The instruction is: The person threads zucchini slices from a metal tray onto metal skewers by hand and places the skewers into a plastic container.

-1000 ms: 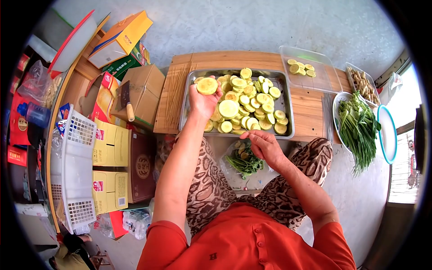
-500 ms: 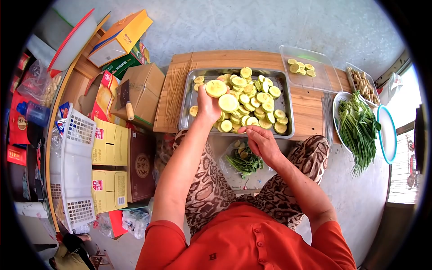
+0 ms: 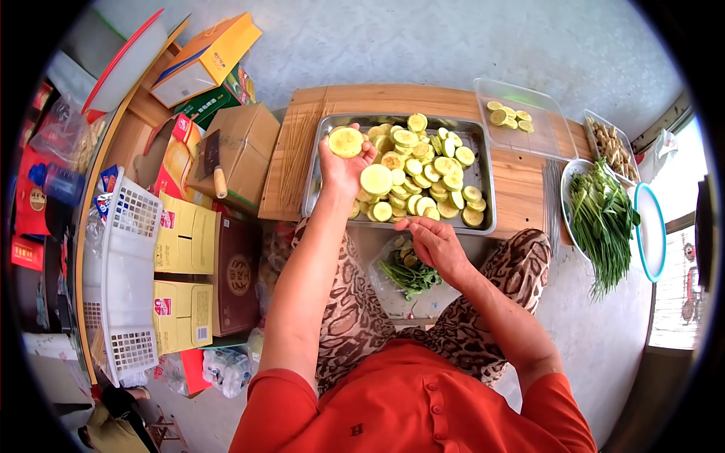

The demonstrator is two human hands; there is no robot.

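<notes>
My left hand (image 3: 344, 172) is palm up over the left part of a metal tray (image 3: 493, 198), its fingers curled around a round zucchini slice (image 3: 345, 142). Many zucchini slices (image 3: 417, 167) lie piled in the tray. Another large slice (image 3: 376, 180) shows between my hands, in front of the pile; what supports it cannot be made out. At the tray's near edge, my right hand (image 3: 439, 248) has thumb and forefinger pinched together. Whatever is in that pinch is too thin or hidden to make out.
Thin wooden skewers (image 3: 296, 155) lie left of the tray. At right are a clear plastic container (image 3: 555, 136) with several slices, thin metal rods (image 3: 552, 200) and a bowl of leafy greens (image 3: 600, 219). A cleaver (image 3: 214, 162) rests on a cardboard box (image 3: 249, 151). Greens in a bag (image 3: 408, 268) sit below.
My left hand has shifted left and opened out a little, carrying its slice away from the other large slice. That slice and my right hand have moved slightly left and toward me.
</notes>
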